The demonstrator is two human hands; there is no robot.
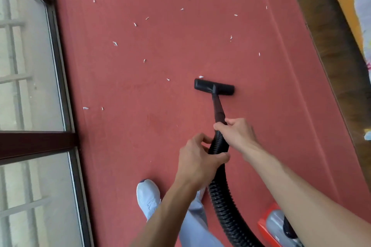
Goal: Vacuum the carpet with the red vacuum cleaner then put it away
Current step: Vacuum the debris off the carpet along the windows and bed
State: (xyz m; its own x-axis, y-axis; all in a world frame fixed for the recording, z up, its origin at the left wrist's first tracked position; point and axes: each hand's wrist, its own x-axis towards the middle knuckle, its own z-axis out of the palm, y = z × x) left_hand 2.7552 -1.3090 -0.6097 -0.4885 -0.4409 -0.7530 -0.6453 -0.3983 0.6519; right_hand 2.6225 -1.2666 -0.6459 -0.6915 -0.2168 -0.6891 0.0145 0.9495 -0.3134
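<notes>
A red carpet (164, 70) covers the floor, with several small white scraps (115, 43) scattered over it. The black floor nozzle (214, 87) of the vacuum rests flat on the carpet, one scrap just beyond its far left corner. My right hand (237, 133) grips the black wand where it meets the ribbed hose (222, 200). My left hand (197, 163) grips the hose just below. The red vacuum cleaner body (274, 225) with its clear canister sits at the bottom right, partly hidden by my right forearm.
A glass door with a dark frame (60, 78) runs along the carpet's left edge. Dark wooden floor (333, 50) borders the right edge, with yellow fabric beyond. My foot in a light shoe (148, 197) stands on the carpet near the bottom.
</notes>
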